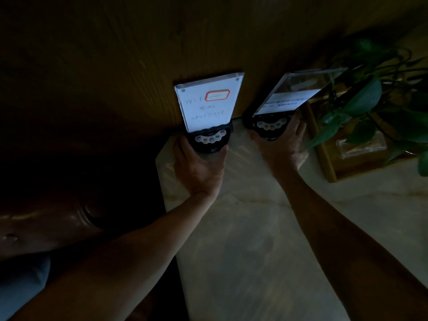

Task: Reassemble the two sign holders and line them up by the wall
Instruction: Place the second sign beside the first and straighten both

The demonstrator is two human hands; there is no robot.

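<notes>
At the far edge of the pale marble table [254, 228], against the dark wooden wall [115, 66], two sign holders stand side by side with a gap between them. The left hand [199, 167] cups the black round base [209, 141] of the left sign holder [208, 103], thumb on one side and fingers [179, 147] on the other, spread wide and wrapped around the base from the front. The right hand [281, 149] does the same at the base [269, 127] of the right sign holder [294, 93], its fingers curled loosely around the rim, the palm touching the near edge. Each base carries a row of small pale buttons; five can be counted on the left one, while the right one's row is too blurred to count. Each holder has one clear upright panel seated in its base. The left panel holds a white sheet with handwriting and a red-outlined label near its top. The right panel is turned at an angle and holds a sheet with a white printed band. To the right sits a wooden tray [328, 158] containing a clear object, partly under the leaves of a green plant [361, 100]
</notes>
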